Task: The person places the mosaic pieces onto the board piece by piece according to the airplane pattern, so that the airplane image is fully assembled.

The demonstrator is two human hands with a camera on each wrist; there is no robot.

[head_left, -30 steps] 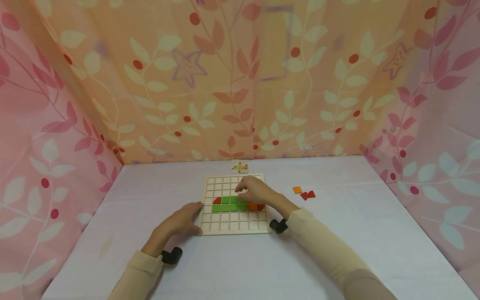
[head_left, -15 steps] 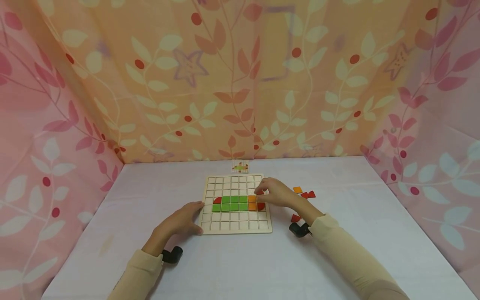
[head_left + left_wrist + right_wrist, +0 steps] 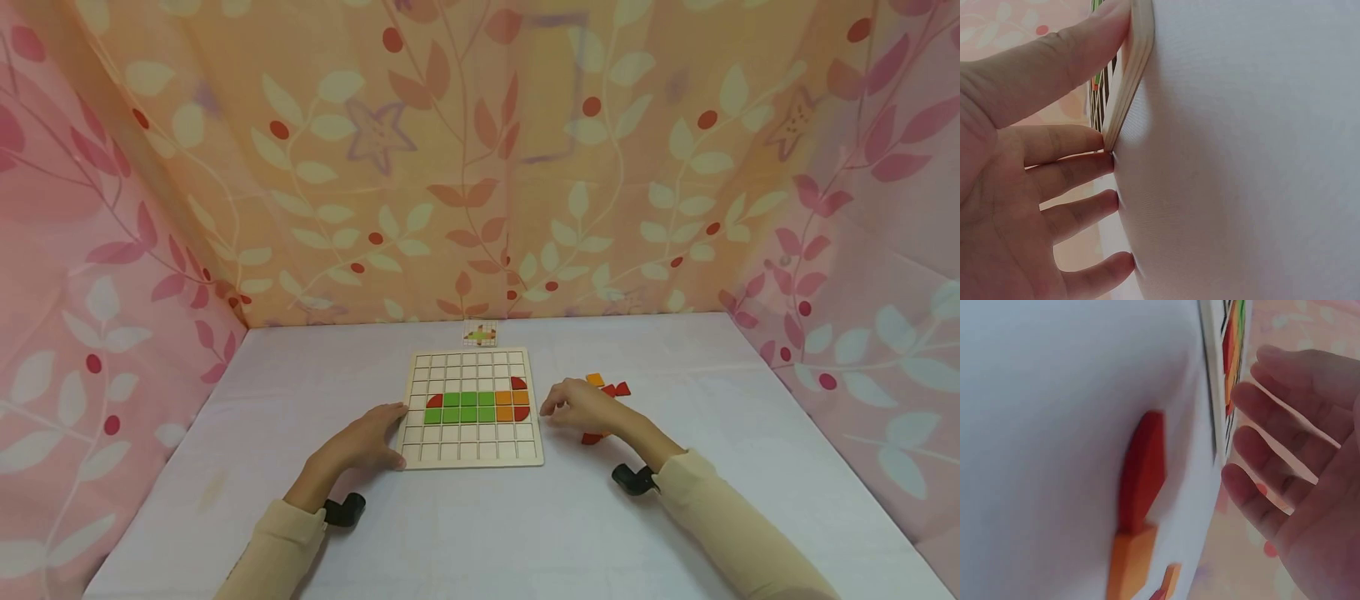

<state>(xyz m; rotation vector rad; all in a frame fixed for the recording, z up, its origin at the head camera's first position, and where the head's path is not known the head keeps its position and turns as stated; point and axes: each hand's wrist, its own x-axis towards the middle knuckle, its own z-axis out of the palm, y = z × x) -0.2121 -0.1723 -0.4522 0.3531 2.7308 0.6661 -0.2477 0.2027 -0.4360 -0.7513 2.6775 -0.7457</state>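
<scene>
A pale wooden grid board point(image 3: 468, 446) lies on the table, bearing green tiles point(image 3: 468, 406), orange tiles point(image 3: 505, 406) and red rounded tiles point(image 3: 519, 383). My left hand point(image 3: 367, 439) rests against the board's left side. In the left wrist view its thumb and index finger touch the board's edge, while the other fingers lie fairly straight against the table. Just off the board's right edge hovers my right hand point(image 3: 588, 408), fingers relaxed and holding nothing. Below it, the right wrist view shows a loose red tile point(image 3: 1141, 469) beside an orange tile point(image 3: 1132, 559).
Behind the board lies a small picture card point(image 3: 480, 333) with a coloured grid pattern. Right of the board are an orange square tile point(image 3: 595, 379) and red tiles point(image 3: 623, 388), partly covered by the right hand. Floral cloth point(image 3: 480, 167) walls the table at back and sides.
My right hand has moved rightward from the board's middle, past its upper right, to beyond its right edge. The orange and red tiles at that end are now uncovered. The left hand stays put.
</scene>
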